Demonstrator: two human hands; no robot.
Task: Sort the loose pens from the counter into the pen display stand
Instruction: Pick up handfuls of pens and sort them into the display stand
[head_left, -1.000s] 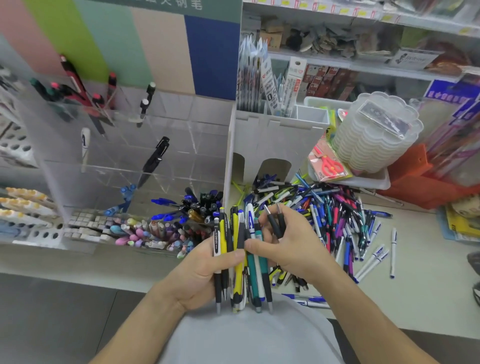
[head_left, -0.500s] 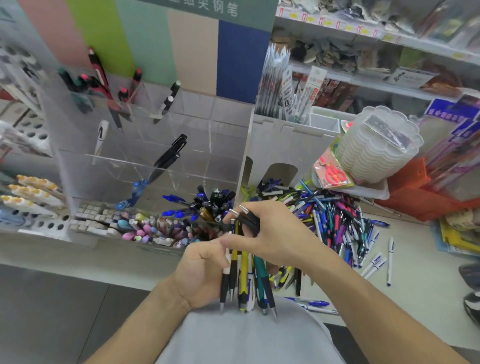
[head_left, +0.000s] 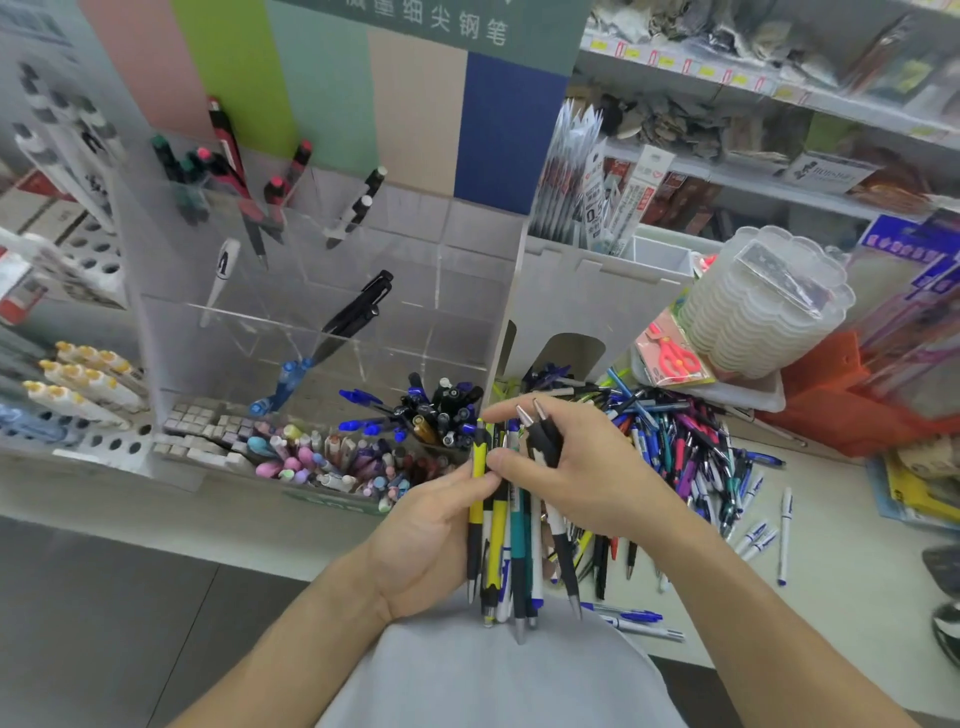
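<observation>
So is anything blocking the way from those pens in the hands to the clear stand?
Nothing visible does. The bunch of pens, gripped by the left hand and right hand, sits just in front of the clear display stand, whose compartments are open-topped.

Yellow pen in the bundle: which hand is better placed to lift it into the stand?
Right, probably. The right hand already pinches the yellow pen, while the left hand grips the whole bundle.

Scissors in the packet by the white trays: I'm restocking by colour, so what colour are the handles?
Red-orange, on the scissors in the pink-backed packet; the head view shows them.
</observation>
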